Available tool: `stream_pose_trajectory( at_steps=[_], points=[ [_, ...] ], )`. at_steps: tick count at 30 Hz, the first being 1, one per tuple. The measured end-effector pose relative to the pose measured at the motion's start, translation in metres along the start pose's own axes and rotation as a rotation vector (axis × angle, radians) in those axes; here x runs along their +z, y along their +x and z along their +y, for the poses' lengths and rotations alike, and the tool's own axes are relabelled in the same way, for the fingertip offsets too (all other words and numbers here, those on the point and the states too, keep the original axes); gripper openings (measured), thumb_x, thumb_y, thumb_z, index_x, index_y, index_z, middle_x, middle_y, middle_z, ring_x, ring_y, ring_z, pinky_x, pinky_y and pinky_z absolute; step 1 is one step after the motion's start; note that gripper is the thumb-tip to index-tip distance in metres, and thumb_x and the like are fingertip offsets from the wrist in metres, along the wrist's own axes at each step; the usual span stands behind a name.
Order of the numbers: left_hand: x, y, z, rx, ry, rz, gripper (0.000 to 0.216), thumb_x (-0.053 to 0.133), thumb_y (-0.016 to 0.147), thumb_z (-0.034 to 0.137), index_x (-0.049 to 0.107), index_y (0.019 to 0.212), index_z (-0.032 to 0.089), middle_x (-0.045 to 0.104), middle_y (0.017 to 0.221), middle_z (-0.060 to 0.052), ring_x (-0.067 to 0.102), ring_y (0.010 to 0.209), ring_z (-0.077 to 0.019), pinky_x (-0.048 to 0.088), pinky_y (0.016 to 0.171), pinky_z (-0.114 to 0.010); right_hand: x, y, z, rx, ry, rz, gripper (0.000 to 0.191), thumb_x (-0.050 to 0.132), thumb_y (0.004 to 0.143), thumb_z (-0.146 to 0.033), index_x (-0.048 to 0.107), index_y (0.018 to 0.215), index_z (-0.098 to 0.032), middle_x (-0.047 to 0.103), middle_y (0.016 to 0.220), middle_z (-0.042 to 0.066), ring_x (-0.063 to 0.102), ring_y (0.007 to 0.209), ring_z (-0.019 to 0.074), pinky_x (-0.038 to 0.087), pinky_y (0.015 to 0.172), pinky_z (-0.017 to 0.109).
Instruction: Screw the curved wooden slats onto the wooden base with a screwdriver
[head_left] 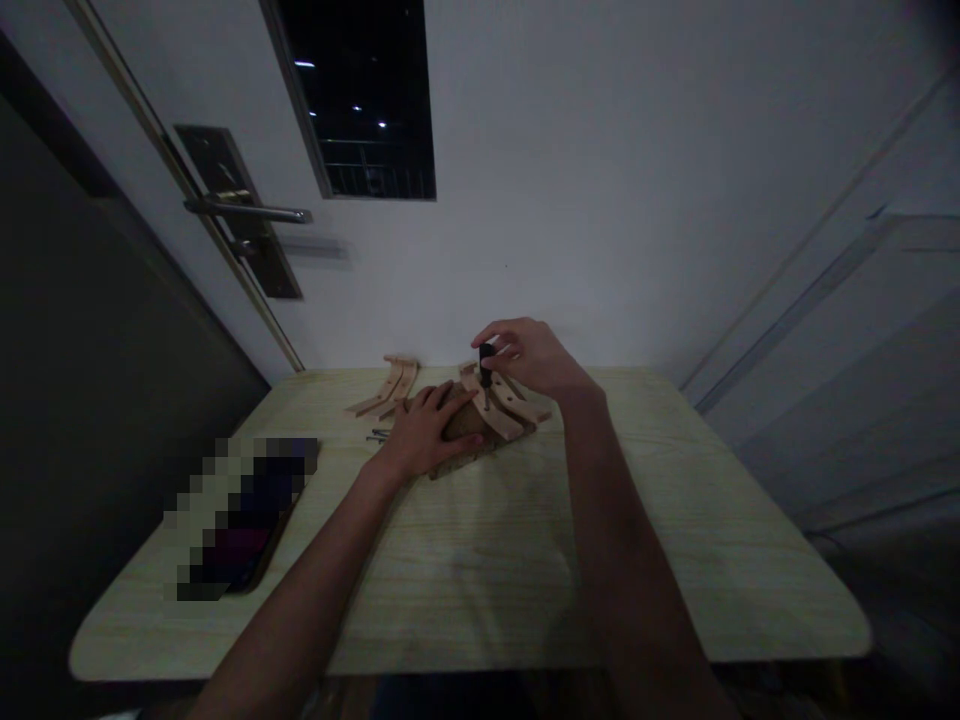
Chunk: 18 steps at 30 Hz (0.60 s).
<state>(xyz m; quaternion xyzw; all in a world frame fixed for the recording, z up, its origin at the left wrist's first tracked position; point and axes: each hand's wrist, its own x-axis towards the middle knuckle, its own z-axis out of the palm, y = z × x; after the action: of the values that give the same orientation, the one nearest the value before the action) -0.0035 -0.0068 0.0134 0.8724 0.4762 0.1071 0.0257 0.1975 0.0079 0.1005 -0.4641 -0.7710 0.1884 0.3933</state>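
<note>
My right hand (525,355) is closed around the black handle of a small screwdriver (486,365). The screwdriver stands upright, its lower end at a pale curved wooden piece (504,425). That piece lies across a brown rough-textured block (457,462), beside another curved wooden piece (525,405). My left hand (427,435) lies over the block with its fingers spread, near the wooden piece. More curved wooden pieces (394,385) with holes rest behind and left of this hand. Several metal screws (377,436) are just left of it, partly hidden.
The light wood-grain table (480,570) has rounded front corners and meets a white door (562,200) at the back. A phone (262,525), partly pixelated, lies at the left. A metal door handle (247,210) juts out above the back left.
</note>
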Motion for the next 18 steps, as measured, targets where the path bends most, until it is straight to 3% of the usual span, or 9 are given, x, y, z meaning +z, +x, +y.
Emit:
stream_pose_trajectory(
  at_steps=[4,11,18],
  points=[
    [-0.001,0.000,0.001,-0.005,-0.011,0.004,0.074,0.048,0.085,0.070,0.034,0.150,0.038,0.035,0.157,-0.011,0.034,0.140,-0.0379,0.031,0.105,-0.061,-0.001,0.000,-0.006,0.063,-0.078,0.030,0.014,0.076,0.069,-0.016,0.066,0.078,-0.017,0.060,0.065,-0.002,0.055,0.061,0.0110,0.045,0.062,0.026],
    [0.000,0.001,0.000,-0.016,-0.016,-0.007,0.075,0.047,0.084,0.071,0.031,0.150,0.039,0.034,0.158,-0.010,0.033,0.140,-0.0384,0.031,0.105,-0.062,0.006,0.001,-0.013,0.133,-0.342,0.100,0.033,0.073,0.070,-0.029,0.042,0.061,-0.021,0.053,0.068,-0.002,0.045,0.064,0.0114,0.033,0.060,0.027],
    [0.001,0.001,-0.001,-0.005,-0.006,-0.001,0.074,0.045,0.085,0.071,0.032,0.150,0.038,0.034,0.158,-0.011,0.034,0.140,-0.0376,0.031,0.105,-0.061,0.005,0.000,-0.013,0.178,-0.388,0.030,0.026,0.070,0.077,-0.034,0.049,0.071,-0.021,0.058,0.072,0.001,0.047,0.065,0.0134,0.034,0.061,0.028]
  ],
)
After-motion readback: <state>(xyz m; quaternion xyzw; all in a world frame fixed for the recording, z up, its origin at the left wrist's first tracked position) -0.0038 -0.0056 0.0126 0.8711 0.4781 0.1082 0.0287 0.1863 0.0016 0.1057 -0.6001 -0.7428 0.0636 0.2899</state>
